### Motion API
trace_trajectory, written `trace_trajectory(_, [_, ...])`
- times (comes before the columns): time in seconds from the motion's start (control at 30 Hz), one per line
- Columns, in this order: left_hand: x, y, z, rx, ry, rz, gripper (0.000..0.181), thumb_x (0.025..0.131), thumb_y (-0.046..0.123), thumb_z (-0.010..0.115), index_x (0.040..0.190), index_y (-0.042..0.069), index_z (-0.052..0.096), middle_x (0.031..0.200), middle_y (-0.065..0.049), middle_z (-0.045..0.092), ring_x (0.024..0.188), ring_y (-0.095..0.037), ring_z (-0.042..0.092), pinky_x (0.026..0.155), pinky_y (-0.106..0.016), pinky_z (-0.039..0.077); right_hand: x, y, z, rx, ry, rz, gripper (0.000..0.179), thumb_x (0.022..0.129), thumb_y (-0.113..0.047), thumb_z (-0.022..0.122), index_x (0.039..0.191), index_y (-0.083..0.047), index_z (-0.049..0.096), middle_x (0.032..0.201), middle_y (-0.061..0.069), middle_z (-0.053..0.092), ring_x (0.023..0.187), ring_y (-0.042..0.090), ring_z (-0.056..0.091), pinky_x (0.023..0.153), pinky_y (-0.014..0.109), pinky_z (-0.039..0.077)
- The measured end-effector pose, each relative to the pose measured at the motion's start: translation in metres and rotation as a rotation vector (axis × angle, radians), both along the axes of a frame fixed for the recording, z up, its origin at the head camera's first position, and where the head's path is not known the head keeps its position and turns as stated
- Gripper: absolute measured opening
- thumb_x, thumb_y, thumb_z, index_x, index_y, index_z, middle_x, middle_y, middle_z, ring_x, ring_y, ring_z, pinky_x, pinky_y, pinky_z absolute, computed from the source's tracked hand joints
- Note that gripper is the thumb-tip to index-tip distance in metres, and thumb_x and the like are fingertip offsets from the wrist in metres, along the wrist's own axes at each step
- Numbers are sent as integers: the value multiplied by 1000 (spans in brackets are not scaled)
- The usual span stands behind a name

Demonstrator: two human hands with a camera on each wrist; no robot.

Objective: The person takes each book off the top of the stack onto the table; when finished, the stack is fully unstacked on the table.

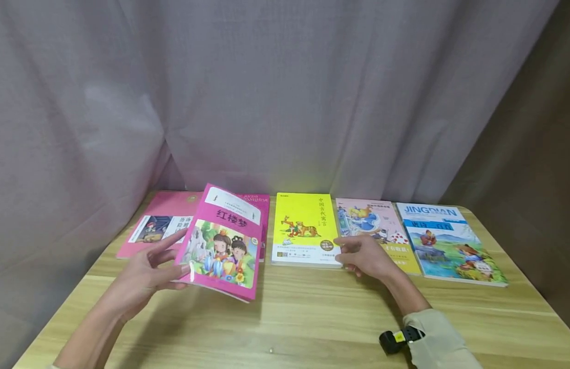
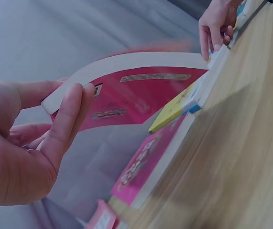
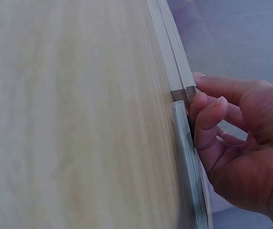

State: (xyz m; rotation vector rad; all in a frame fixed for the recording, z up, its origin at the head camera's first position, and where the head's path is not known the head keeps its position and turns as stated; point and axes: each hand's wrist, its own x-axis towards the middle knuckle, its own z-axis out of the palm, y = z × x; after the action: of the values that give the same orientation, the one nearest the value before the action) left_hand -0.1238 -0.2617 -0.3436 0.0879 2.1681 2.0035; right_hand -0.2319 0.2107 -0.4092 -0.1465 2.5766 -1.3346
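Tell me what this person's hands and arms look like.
Left hand and right hand are gloveless. The left forearm is mostly bare in view. The right arm wears a beige sleeve and a black strapped device with a yellow label.

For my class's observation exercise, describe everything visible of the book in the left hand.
The magenta book looks papery, with a white upper panel, dark title characters and a colourful picture of two figures. Pale page edges show. Slightly bent, it tilts above the table, its left edge gripped by the left hand.
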Motion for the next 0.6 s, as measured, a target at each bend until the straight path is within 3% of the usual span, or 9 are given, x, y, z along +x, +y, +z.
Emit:
trace_trajectory(0.27, [30,-48,-13,72,54,-8,77,102,-5,62,168,22,32,131,-2,67,102,-21,76,82,-42,68,-3,3,1,-10,15,13,53,94,-9,78,144,-2,64,97,11,68,62,18,60,47,26,52])
trace_trajectory(0.43, [50,-76,-19,104,14,12,73,105,-6,57,162,36,41,132,5,68,105,-20,76,83,-39,68,-2,3,1,-2,5,11,54,94,-12,79,144,-2,63,98,11,67,63,18,59,48,27,52])
trace_trajectory(0.6, [65,-96,-23,132,-50,78,69,105,-6,54,147,49,55,126,11,72,101,-20,77,79,-39,68,-2,3,0,11,-5,-4,53,94,-12,79,144,-4,64,99,11,67,63,18,59,48,26,52])
